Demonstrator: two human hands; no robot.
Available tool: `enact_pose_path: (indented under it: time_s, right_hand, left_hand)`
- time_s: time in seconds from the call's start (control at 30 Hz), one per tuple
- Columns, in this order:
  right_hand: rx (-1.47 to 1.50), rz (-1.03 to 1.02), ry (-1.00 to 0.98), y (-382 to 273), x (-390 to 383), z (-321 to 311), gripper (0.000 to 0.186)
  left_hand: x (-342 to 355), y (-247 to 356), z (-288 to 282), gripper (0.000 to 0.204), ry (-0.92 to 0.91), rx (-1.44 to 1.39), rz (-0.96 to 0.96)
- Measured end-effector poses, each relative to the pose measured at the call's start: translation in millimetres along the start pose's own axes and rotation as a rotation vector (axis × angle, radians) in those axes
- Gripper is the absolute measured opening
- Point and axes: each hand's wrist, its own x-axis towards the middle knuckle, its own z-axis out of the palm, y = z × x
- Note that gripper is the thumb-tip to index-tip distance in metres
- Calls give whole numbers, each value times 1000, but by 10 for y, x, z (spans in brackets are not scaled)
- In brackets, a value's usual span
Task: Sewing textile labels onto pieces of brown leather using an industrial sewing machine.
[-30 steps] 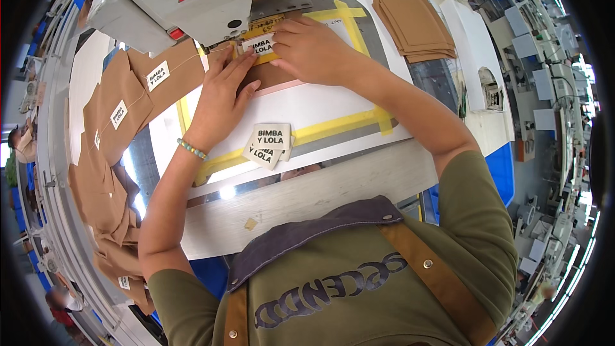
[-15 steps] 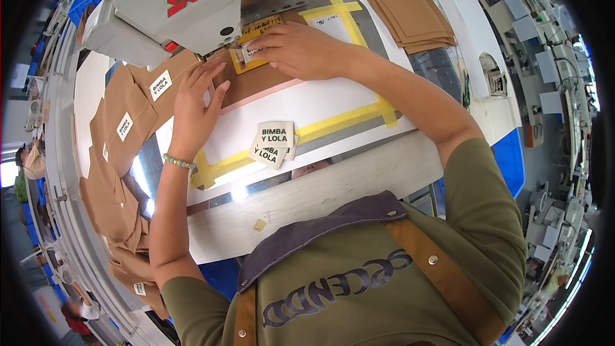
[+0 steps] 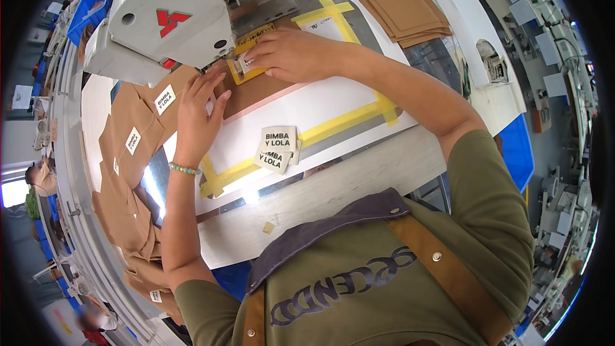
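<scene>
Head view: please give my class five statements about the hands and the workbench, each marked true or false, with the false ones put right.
1. The right hand is at a yellow frame on brown material. True.
2. The beaded bracelet is on the right wrist. False: the bracelet is on the left wrist, below the left hand.
3. Loose white labels overlap one another on the bench side nearer the person. True.
4. The tape on the white sheet is green. False: the tape is yellow.
5. The neat brown stack lies at the picture's left edge. False: the stack lies at the upper right.
</scene>
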Motion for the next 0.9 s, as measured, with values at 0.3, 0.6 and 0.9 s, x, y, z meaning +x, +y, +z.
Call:
enact_pose_path:
  time_s: [0.3, 0.6, 0.9]
  right_hand:
    - [-1, 3, 40, 109, 64, 59, 41]
    - [46, 34, 110, 217, 50, 181, 42]
    - [15, 300, 477, 700, -755, -284, 39]
  left_hand:
    - [19, -42, -50, 35, -29, -16, -35]
    - [64, -58, 11, 38, -34, 64, 11]
    - [82, -76, 58, 44, -74, 38, 14]
